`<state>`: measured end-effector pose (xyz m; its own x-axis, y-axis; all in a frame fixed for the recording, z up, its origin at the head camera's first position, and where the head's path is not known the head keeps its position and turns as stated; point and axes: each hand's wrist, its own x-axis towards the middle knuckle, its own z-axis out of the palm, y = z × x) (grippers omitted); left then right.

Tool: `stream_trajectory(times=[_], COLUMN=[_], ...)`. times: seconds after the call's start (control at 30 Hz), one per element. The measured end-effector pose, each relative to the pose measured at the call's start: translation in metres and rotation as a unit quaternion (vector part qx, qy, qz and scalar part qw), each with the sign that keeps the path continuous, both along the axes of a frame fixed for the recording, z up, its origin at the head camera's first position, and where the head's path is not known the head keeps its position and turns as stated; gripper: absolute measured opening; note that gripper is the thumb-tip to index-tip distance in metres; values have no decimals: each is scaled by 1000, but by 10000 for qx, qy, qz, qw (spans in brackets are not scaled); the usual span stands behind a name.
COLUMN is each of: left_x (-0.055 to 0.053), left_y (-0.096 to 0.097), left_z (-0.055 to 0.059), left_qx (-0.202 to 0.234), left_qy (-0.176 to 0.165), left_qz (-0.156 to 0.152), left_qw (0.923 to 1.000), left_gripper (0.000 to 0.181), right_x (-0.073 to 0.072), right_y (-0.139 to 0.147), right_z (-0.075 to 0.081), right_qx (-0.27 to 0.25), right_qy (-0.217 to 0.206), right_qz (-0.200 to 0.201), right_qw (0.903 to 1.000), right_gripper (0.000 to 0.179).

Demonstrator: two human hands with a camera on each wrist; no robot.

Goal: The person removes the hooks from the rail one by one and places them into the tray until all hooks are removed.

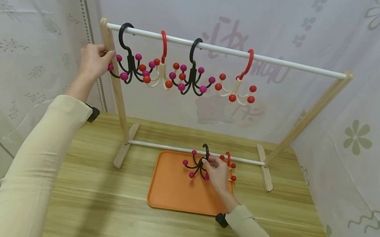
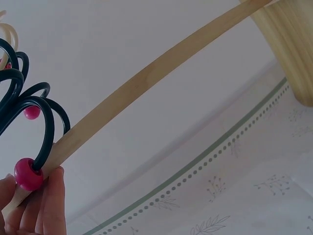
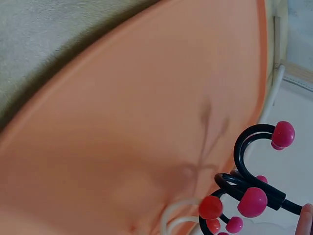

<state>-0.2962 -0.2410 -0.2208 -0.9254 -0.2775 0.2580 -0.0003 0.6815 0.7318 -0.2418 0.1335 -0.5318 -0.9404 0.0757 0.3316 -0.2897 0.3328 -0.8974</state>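
In the head view, the left hand's grip is closed on a post at ten o'clock. The right hand's grip pinches a black hook over the tray at five o'clock, near a red hook. Four hung hooks line the rail toward twelve.

Faint curtain lettering; nothing legible

I see a yellow-brown, wood-grained worktop on my head feed, backed by pale, creased sheeting printed with grey leafy sprigs at left, olive flowers at right.
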Motion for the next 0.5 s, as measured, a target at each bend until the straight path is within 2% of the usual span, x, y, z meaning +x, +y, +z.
stream_trajectory(times=[0.07,0.2,0.3,0.33,0.5], left_x=[0,1,2,2,1], left_y=[1,2,2,2,1], left_z=[0,1,1,1,1], left_qx=[5,-27,-65,-66,-23], left_qy=[-13,-33,-46,-49,-85], left_qz=[1,12,12,7,-24], left_qw=[10000,10000,10000,10000,10000], left_gripper=[43,44,44,44,44], right_x=[15,18,19,25,34], right_y=[-5,-4,-3,-7,-9], right_z=[25,18,15,28,40], right_qx=[-68,-185,-234,-199,-235], right_qy=[-273,-136,-191,-314,-295], right_qz=[-25,116,160,93,155], right_qw=[9996,9997,9994,9993,9992], right_gripper=[17,17,16,15,15])
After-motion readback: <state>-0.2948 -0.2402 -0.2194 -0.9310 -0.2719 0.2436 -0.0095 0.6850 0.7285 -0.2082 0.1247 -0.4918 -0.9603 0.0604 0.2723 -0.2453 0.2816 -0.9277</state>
